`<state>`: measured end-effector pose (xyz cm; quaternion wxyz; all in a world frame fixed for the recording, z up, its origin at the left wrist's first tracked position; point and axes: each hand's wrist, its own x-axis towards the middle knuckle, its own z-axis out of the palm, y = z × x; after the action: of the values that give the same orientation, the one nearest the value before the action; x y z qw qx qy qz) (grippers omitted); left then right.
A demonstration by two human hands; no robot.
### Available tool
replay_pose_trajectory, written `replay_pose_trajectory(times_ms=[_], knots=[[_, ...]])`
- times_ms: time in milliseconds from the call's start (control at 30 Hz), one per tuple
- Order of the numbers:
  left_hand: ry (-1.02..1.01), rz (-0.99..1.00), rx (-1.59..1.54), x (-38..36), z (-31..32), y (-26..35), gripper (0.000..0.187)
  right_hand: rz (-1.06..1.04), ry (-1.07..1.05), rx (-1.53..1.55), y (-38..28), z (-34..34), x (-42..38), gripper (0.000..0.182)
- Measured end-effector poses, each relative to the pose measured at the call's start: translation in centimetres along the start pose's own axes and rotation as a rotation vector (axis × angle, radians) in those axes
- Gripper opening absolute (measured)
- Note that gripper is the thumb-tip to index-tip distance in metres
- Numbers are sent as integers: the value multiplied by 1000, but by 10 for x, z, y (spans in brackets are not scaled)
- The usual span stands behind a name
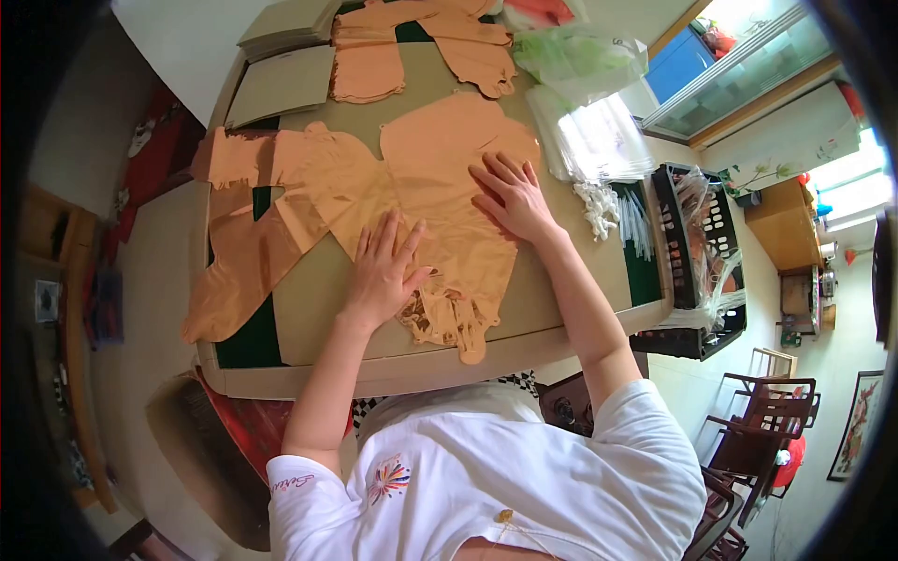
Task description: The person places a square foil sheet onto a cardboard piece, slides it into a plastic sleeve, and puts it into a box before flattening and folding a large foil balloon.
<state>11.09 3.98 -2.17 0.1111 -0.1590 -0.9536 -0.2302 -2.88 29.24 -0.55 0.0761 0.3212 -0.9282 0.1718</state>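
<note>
A large flat sheet of shiny orange-gold foil point(435, 187) lies across the cardboard-covered table point(313, 323), its lower end cut into small lobes. My left hand point(379, 271) rests on the foil's lower left part, fingers spread and pointing away from me. Flat on its right side is my right hand point(512, 201), also with fingers apart. Neither hand grips anything. More foil point(248, 252) of the same colour spreads to the left, and further foil pieces point(369, 70) lie at the far side.
Cardboard sheets point(281, 86) are stacked at the far left. Clear plastic bags point(599, 140), a white bundle point(599, 208) and thin clear strips point(634, 224) lie at the right. Beyond the table's right edge stands a black crate point(687, 243) with plastic inside.
</note>
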Motion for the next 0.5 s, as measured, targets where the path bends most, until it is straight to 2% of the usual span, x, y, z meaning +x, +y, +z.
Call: replay_pose_trajectory(times_ms=[133,300,400,500], knots=[[-49,38,108,1,-7,2,64,-5,-6,-10,3,2,0,50],[-55,26,83,2,-8,5,56,-20,8,-21,1,6,-2,50],[-68,6,64,2,-8,5,56,54,69,87,3,3,-2,49],[-83,0,62,3,-8,5,57,224,181,55,12,18,-1,48]])
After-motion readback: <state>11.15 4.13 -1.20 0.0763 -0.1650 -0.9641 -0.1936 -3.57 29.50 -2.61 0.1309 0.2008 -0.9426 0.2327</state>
